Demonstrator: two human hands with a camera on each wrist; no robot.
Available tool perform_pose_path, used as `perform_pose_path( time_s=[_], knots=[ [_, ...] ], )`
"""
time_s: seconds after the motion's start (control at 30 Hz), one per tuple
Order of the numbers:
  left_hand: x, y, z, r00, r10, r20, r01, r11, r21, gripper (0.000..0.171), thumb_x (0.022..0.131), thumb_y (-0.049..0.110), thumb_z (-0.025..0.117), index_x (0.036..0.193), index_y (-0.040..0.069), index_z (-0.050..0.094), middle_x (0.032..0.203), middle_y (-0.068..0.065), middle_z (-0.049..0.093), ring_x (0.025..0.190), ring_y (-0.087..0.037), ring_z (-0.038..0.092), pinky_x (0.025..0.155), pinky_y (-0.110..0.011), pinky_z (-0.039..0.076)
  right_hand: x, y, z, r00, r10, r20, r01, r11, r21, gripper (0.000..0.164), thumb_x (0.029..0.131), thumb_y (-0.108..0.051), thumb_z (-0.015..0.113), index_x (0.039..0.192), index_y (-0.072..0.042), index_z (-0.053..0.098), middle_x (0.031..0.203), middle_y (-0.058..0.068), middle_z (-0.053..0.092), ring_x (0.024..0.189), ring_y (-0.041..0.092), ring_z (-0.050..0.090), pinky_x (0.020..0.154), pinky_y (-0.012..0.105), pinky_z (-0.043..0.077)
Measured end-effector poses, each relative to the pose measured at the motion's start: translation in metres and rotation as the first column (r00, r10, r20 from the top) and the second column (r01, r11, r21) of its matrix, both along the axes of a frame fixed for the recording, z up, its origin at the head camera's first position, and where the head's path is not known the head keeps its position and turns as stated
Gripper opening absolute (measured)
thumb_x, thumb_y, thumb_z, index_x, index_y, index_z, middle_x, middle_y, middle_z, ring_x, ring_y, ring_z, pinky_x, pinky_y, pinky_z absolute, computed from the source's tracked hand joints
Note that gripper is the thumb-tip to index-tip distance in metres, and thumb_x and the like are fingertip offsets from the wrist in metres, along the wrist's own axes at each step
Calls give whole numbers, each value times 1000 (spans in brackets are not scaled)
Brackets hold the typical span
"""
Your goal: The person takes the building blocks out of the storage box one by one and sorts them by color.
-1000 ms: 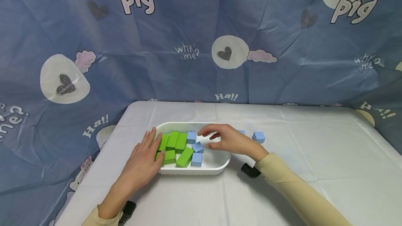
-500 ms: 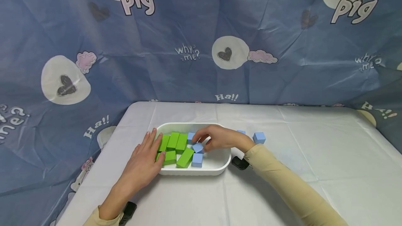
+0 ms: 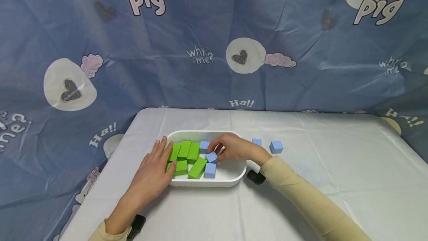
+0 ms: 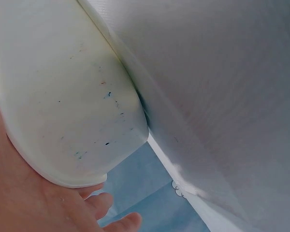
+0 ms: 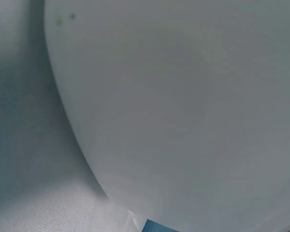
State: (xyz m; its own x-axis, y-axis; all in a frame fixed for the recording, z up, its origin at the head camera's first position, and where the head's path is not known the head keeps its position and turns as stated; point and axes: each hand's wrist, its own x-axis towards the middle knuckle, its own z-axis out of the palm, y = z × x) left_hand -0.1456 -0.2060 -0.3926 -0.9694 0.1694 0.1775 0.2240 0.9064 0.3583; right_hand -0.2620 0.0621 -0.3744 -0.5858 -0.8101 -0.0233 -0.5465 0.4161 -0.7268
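Note:
A white oval tray [image 3: 230,182] holds several green rectangular blocks [image 3: 197,168] and a column of blue cubes. My right hand [image 3: 238,147] reaches over the tray's right side and pinches the middle blue cube [image 3: 211,157] between thumb and fingers. Behind that cube sits a blue cube [image 3: 204,147], and in front of it another blue cube [image 3: 210,170]. My left hand [image 3: 152,172] lies with straight fingers over the tray's left rim, close to the green blocks. In the left wrist view the left hand [image 4: 43,203] touches the outside edge of the tray [image 4: 72,96].
Two more blue cubes, one nearer the tray [image 3: 256,142] and one farther right [image 3: 276,147], lie on the white tablecloth [image 3: 284,211]. A blue printed curtain [image 3: 200,21] hangs behind the table. The tray's wall [image 5: 174,121] fills most of the right wrist view.
My right hand has moved left and its fingers have closed on the middle blue cube, which has turned slightly. The left hand has stayed in place.

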Motion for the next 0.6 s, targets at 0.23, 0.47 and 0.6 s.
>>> perform_pose_path(
  time_s=[0.23,0.47,0.6],
  knots=[
    [0,1,0,1000,-4,-18,4,1000,7,61,102,29,45,153,0,30,161,-19,16,148,-37,12,109,-64,19,2,5,1,995,-12,95,21,996,-88,32,82,6,73,111,-7,71,109,0,67,97,18,64,84,24,53],
    [-1,1,0,1000,2,2,-2,1000,-4,61,103,29,45,154,2,28,162,-17,14,148,-36,11,111,-63,17,1,5,-3,994,-28,109,41,992,-119,34,83,5,73,114,-9,70,111,-2,66,99,18,62,86,27,53],
    [-1,1,1,1000,7,2,-7,1000,-5,60,103,29,45,154,2,28,162,-17,14,148,-35,10,111,-64,16,2,6,-4,992,-33,123,50,989,-138,36,84,5,72,116,-10,69,113,-2,65,100,19,62,85,29,54]
  ],
)
